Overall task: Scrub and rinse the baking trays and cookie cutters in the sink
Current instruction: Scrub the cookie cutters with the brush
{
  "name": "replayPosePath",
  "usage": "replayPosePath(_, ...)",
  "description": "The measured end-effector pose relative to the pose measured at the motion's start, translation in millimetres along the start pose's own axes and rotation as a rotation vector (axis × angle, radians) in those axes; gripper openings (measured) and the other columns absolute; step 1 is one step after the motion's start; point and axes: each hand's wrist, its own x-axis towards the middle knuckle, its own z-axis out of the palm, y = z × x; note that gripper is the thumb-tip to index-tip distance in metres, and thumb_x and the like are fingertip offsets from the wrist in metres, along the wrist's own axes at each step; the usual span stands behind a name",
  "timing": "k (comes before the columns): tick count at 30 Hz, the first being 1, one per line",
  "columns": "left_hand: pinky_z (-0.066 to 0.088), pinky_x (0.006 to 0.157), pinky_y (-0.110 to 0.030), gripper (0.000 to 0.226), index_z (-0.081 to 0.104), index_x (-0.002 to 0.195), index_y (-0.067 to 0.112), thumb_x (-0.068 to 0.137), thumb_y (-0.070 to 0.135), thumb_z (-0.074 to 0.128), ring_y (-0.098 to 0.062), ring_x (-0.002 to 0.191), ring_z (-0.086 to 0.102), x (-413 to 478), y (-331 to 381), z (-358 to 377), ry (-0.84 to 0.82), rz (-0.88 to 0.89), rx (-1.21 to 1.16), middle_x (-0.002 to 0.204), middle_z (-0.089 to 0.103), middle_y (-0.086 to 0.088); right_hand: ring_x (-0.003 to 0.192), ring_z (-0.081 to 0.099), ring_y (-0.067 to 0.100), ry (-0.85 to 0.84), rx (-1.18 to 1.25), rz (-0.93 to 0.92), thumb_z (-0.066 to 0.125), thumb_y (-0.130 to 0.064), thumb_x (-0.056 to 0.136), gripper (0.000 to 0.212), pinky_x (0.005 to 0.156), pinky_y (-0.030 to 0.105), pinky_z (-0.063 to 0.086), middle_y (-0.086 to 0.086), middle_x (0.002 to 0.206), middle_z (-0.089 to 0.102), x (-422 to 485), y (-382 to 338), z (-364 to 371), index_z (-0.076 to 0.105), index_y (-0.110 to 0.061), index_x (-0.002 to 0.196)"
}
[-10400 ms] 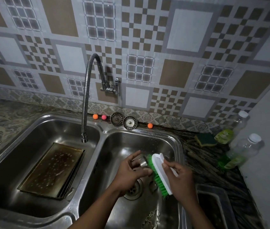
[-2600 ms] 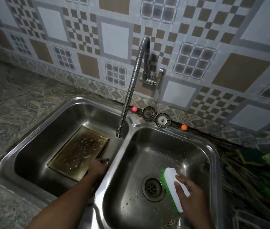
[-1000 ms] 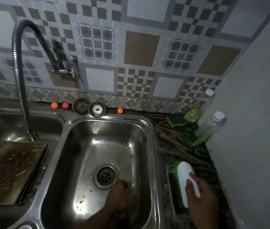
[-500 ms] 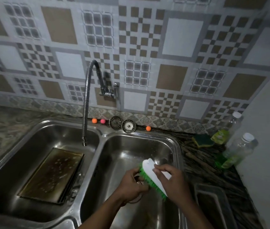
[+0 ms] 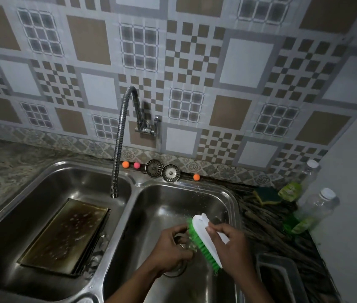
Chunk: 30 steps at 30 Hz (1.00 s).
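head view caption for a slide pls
Left hand holds a metal cookie cutter over the right basin while the right hand holds a green brush against it.

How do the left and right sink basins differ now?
The left basin holds a baking tray; the right basin holds none. The faucet spout hangs over the left basin, not the right. Over the right basin, not the left, the left hand holds a metal cutter and the right hand grips the brush. Both are stainless steel.

glossy steel sink [image 5: 227,194] — plastic brush [image 5: 206,239]
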Motion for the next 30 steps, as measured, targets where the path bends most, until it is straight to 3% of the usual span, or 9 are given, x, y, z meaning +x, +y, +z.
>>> replayPosePath(4,0.056,0.077,-0.033,0.063,0.064,0.121,0.017,0.067,-0.015,0.069,-0.022,0.089,0.071,-0.6,-1.1,2.0,0.046,-0.031,-0.116,0.094,0.075,-0.007,0.091,0.058,-0.018,0.039,0.001,0.005,0.073,-0.032,0.083,0.012,0.072,0.006,0.04,-0.037,0.084,0.066,4.2,-2.7,-0.6,0.069,-0.044,0.081)
replayPosePath(8,0.056,0.087,-0.045,0.058,0.065,0.122,0.01,0.07,-0.014,0.072,-0.033,0.098,0.069,2.8,-1.5,-1.8,0.085,-0.076,-0.339,0.112,0.071,-0.017,0.092,0.059,-0.015,0.063,0.032,0.001,0.074,-0.032,0.083,0.01,0.076,0.011,0.043,-0.038,0.088,0.066,5.4,2.0,2.6,0.071,-0.042,0.082)
replayPosePath(11,0.054,0.091,-0.045,0.064,0.061,0.126,0.014,0.069,-0.013,0.073,-0.031,0.103,0.067,5.3,4.5,-2.8,0.053,-0.119,-0.547,0.12,0.067,-0.017,0.09,0.063,-0.009,0.052,0.108,0.016,0.075,-0.023,0.083,0.01,0.079,0.017,0.047,-0.03,0.088,0.07,1.1,5.2,4.9,0.075,-0.033,0.084)
replayPosePath(13,0.052,0.095,-0.045,0.063,0.059,0.126,0.016,0.071,-0.011,0.069,-0.031,0.108,0.065,5.4,9.1,-2.7,0.005,-0.139,-0.615,0.124,0.066,-0.016,0.088,0.064,-0.009,0.029,0.13,0.009,0.074,-0.018,0.083,0.014,0.077,0.014,0.046,-0.028,0.087,0.07,-4.3,5.3,5.5,0.074,-0.032,0.084)
replayPosePath(15,0.051,0.098,-0.045,0.06,0.056,0.13,0.014,0.076,-0.011,0.063,-0.035,0.116,0.061,5.6,10.3,-1.0,-0.036,-0.149,-0.651,0.127,0.064,-0.018,0.088,0.061,-0.012,0.031,0.107,0.011,0.074,-0.02,0.083,0.012,0.072,0.008,0.042,-0.031,0.087,0.068,-6.9,3.4,4.9,0.074,-0.032,0.083)
replayPosePath(19,0.052,0.096,-0.043,0.056,0.053,0.134,0.01,0.082,-0.006,0.063,-0.036,0.121,0.058,9.2,7.9,2.7,0.053,-0.169,-0.667,0.129,0.063,-0.017,0.088,0.058,-0.018,0.122,0.099,0.005,0.075,-0.02,0.082,0.006,0.072,0.001,0.041,-0.034,0.089,0.067,-3.1,3.1,9.1,0.076,-0.025,0.085)
replayPosePath(24,0.056,0.087,-0.038,0.048,0.055,0.131,0.013,0.087,-0.005,0.059,-0.027,0.104,0.067,9.8,13.2,4.2,0.096,-0.181,-0.72,0.125,0.066,-0.015,0.087,0.06,-0.018,0.119,0.062,-0.066,0.075,-0.014,0.082,0.007,0.073,-0.001,0.039,-0.022,0.086,0.07,-4.4,4.4,9.3,0.077,-0.02,0.085)
replayPosePath(30,0.056,0.085,-0.043,0.04,0.058,0.128,0.009,0.091,-0.003,0.053,-0.034,0.108,0.065,8.1,19.8,5.0,0.031,-0.222,-0.745,0.12,0.068,-0.018,0.09,0.06,-0.017,0.122,-0.037,-0.144,0.077,-0.018,0.08,0.009,0.075,0.0,0.04,-0.026,0.089,0.071,-4.6,6.4,6.1,0.077,-0.024,0.085)
